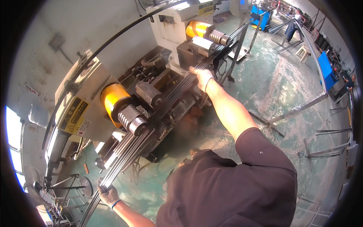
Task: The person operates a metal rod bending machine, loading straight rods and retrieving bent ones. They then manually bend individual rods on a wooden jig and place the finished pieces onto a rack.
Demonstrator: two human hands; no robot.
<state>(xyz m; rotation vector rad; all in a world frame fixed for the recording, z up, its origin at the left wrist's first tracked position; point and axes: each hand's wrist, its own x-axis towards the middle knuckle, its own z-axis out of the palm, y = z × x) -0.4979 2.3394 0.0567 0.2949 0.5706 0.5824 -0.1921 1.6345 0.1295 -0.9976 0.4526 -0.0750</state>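
A bundle of long, thin metal bars [120, 163] runs diagonally from the lower left, across the machine, to the far upper right. My left hand [109, 195], in a light work glove, is closed round the bundle near its lower-left part. Farther along, my gloved right hand [202, 77] grips the same bars from their right side, with the fingertips partly hidden. Between my hands, the bars pass beside a ridged steel roller [131, 118] on a yellow cylinder [114, 99]. A second ridged roller [219, 37] on another yellow cylinder [199, 28] sits beyond my right hand.
Pale machine housings [166, 32] stand along the wall on the left. A metal stand [242, 41] is at the far end of the bars. A round-seated stool [86, 186] is at lower left. Blue equipment [328, 70], bar racks and two other people are farther off right.
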